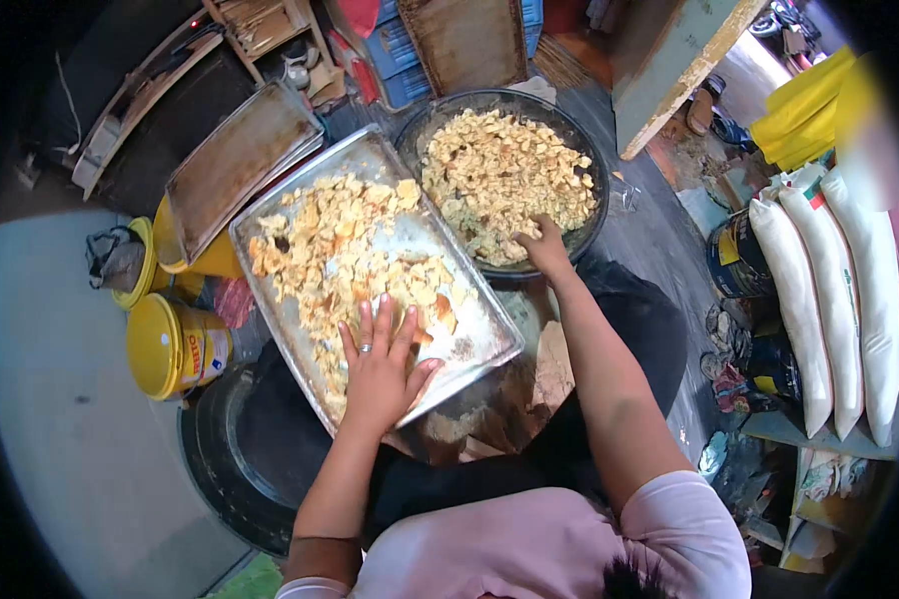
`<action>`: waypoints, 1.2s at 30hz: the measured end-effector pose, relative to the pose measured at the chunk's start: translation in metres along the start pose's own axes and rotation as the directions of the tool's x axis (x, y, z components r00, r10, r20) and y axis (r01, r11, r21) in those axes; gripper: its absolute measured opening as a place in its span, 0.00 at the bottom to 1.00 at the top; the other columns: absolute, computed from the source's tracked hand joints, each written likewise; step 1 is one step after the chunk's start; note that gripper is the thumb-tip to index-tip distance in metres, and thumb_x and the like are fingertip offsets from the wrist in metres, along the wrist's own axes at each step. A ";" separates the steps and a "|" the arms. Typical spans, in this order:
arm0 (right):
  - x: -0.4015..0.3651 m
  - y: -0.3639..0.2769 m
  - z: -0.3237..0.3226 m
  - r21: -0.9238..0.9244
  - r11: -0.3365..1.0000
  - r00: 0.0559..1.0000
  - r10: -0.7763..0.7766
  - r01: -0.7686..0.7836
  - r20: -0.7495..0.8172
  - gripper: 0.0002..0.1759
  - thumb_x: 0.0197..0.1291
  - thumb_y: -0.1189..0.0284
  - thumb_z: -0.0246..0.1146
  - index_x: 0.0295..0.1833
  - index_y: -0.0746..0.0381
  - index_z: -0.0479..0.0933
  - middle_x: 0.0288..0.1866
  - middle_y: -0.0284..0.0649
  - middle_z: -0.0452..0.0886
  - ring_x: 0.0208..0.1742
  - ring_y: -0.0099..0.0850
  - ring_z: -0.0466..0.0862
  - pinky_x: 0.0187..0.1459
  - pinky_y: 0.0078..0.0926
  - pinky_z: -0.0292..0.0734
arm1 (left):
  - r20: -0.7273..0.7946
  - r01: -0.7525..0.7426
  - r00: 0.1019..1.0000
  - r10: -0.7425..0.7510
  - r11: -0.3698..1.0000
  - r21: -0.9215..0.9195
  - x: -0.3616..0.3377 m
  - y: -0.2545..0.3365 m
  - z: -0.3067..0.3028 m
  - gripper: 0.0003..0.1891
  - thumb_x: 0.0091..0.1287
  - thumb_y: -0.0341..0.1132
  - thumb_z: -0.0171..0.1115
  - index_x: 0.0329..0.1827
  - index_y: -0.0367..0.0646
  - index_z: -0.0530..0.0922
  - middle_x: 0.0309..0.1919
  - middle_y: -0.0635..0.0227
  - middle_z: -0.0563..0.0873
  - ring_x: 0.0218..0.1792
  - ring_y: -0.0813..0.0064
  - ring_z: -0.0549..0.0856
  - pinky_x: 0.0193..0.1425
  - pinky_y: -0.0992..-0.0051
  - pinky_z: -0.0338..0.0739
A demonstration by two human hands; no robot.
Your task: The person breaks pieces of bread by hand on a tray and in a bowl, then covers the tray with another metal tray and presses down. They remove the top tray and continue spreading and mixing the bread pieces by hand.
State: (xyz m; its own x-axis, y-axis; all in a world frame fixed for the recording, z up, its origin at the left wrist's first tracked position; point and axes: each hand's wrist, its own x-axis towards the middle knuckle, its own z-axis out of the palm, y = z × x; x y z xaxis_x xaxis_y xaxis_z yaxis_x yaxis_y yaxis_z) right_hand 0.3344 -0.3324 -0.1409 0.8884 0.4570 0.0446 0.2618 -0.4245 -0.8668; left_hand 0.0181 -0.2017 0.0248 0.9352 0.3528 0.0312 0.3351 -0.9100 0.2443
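A metal baking tray (489, 339) lies tilted across my lap, with torn, dry-looking bread pieces (320, 245) spread over it. My left hand (383, 364) rests on the near part of these pieces, fingers spread, a ring on one finger. Right of the tray is a round dark basin (601, 205) full of similar broken bread (504, 165), some of it greenish-grey. At its near right side, my right hand (544, 247) reaches in with curled fingers around bread pieces; its fingertips are partly hidden.
Yellow buckets (155, 349) and stained baking trays (245, 165) stand at the left. A black tub (205, 454) is beside my left leg. Long, filled white sacks (819, 299) lean at the right near dark buckets (737, 255). A door (674, 65) stands ajar beyond the basin.
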 end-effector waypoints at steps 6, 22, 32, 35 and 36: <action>0.054 0.090 0.025 -0.356 0.899 0.959 0.281 -0.254 0.026 0.40 0.47 0.54 0.72 0.64 0.59 0.69 0.64 0.54 0.67 0.66 0.52 0.67 0.65 0.42 0.66 | 0.092 0.077 0.993 -0.077 0.997 0.009 0.033 -0.020 -0.016 0.37 0.63 0.55 0.59 0.73 0.49 0.63 0.76 0.52 0.54 0.76 0.45 0.48 0.74 0.42 0.31; 0.157 0.084 0.096 -0.427 0.846 0.757 0.498 -0.318 0.423 0.60 0.44 0.30 0.62 0.72 0.64 0.58 0.71 0.59 0.64 0.68 0.51 0.69 0.66 0.44 0.64 | -0.205 0.056 0.974 -0.093 0.982 -0.183 0.018 -0.080 -0.022 0.28 0.67 0.43 0.59 0.69 0.48 0.67 0.72 0.47 0.61 0.74 0.44 0.57 0.75 0.43 0.43; 0.116 0.041 0.198 -0.642 0.766 0.754 0.439 -0.030 0.489 0.51 0.46 0.36 0.64 0.75 0.44 0.58 0.76 0.65 0.44 0.73 0.71 0.49 0.67 0.68 0.54 | -0.327 0.056 0.925 -0.194 0.920 -0.388 0.016 -0.086 -0.014 0.29 0.69 0.44 0.58 0.72 0.50 0.64 0.73 0.48 0.58 0.74 0.48 0.56 0.75 0.50 0.49; 0.102 0.082 0.217 -0.782 0.623 0.829 0.439 -0.004 0.346 0.46 0.47 0.41 0.67 0.72 0.36 0.61 0.77 0.55 0.48 0.72 0.68 0.53 0.64 0.69 0.59 | -0.334 0.033 0.929 -0.157 0.937 -0.349 0.014 -0.088 -0.016 0.29 0.69 0.43 0.58 0.72 0.49 0.63 0.73 0.48 0.58 0.75 0.48 0.55 0.75 0.50 0.49; 0.099 0.077 0.213 -0.776 0.630 0.831 0.428 0.008 0.356 0.46 0.47 0.41 0.67 0.72 0.36 0.61 0.77 0.55 0.48 0.72 0.68 0.53 0.64 0.69 0.59 | -0.341 0.041 0.926 -0.164 0.939 -0.340 0.013 -0.088 -0.018 0.29 0.69 0.43 0.58 0.72 0.49 0.63 0.73 0.48 0.58 0.75 0.48 0.55 0.75 0.50 0.49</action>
State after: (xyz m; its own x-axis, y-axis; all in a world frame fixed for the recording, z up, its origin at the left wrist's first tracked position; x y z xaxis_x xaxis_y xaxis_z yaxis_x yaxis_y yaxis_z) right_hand 0.3619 -0.1532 -0.3093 0.7157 0.4766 -0.5106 0.4653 -0.8705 -0.1604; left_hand -0.0008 -0.1132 0.0211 0.7716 0.5499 0.3199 0.3139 -0.7664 0.5605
